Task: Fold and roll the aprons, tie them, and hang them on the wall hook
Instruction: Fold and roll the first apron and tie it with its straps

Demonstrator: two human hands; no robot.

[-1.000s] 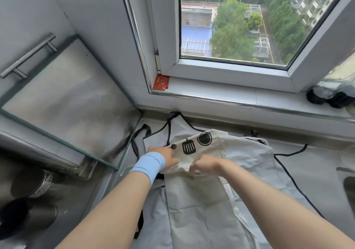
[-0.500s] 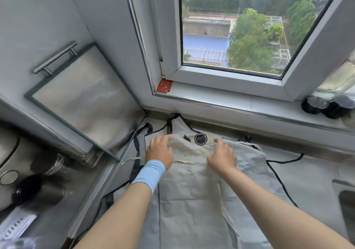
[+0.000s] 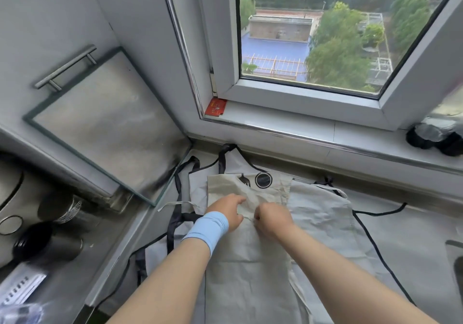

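Observation:
A beige apron point(image 3: 246, 268) with black utensil prints lies folded lengthwise on the counter, its top end turned over towards me. It rests on other light grey aprons point(image 3: 323, 213) with black straps point(image 3: 175, 213). My left hand point(image 3: 226, 209), with a blue wristband, holds the edge of the turned-over flap with curled fingers. My right hand point(image 3: 271, 219) pinches the same flap edge just to the right, fingers tucked under. No wall hook is in view.
A glass-fronted cabinet door point(image 3: 107, 128) with a metal handle stands open at the left. Dark cups point(image 3: 47, 246) sit on the lower left surface. A window sill point(image 3: 325, 133) runs behind, with black objects point(image 3: 436, 138) at its right end. A sink edge point(image 3: 456, 261) shows far right.
Both hands have drawn back towards me from pressing the fold flat near the top. They now grasp the flap's near edge close together. The camera view has shifted slightly.

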